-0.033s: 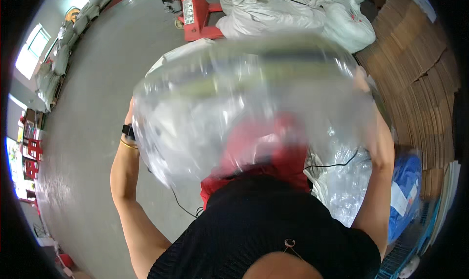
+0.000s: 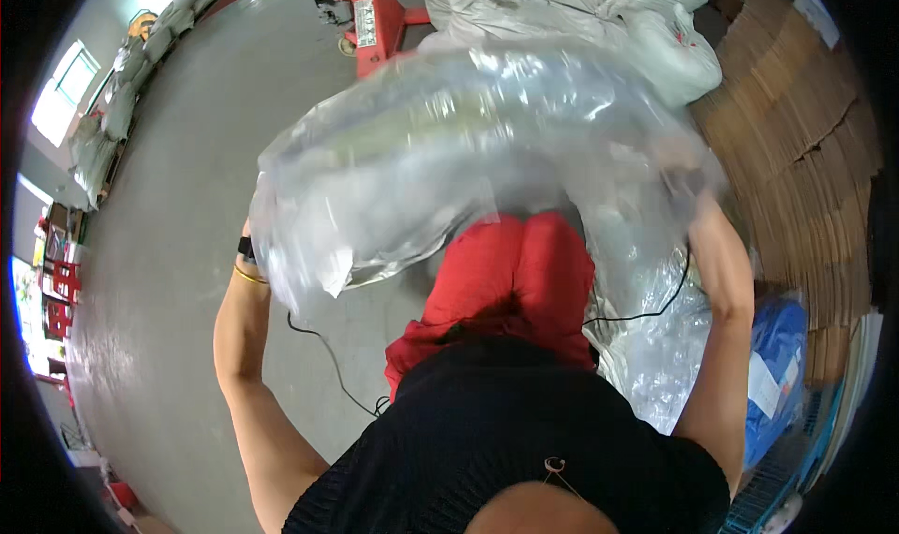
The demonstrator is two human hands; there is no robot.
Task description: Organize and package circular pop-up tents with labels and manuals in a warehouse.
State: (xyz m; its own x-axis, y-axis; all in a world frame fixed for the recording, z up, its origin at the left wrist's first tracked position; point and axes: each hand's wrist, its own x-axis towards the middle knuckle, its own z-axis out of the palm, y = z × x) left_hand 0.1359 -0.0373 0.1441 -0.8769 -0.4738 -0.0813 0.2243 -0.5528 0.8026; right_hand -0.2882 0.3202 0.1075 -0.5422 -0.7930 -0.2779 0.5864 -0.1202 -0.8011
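Observation:
A large clear plastic bag (image 2: 403, 178), filled out and shiny, is held up in front of my body across both arms. Pale yellowish and grey folds show through it; what it holds I cannot make out. My left hand (image 2: 248, 228) grips its left side, the fingers hidden behind the plastic; a dark watch and a yellow bangle are on that wrist. At the bag's right end my right hand (image 2: 688, 183) is closed on it, smeared by motion and partly covered by the film. Below the bag show my red trousers (image 2: 510, 263).
White woven sacks (image 2: 524, 14) and a red pallet jack (image 2: 375, 29) stand ahead. Flattened cardboard (image 2: 796, 141) is stacked at right, near a blue package (image 2: 777, 375). Clear plastic (image 2: 660, 356) lies beside my right arm. A black cable (image 2: 328, 356) runs by my left side.
The bag's near edge has risen and moved away from me, uncovering my trousers. Its right end has shifted, and my right hand has moved slightly down.

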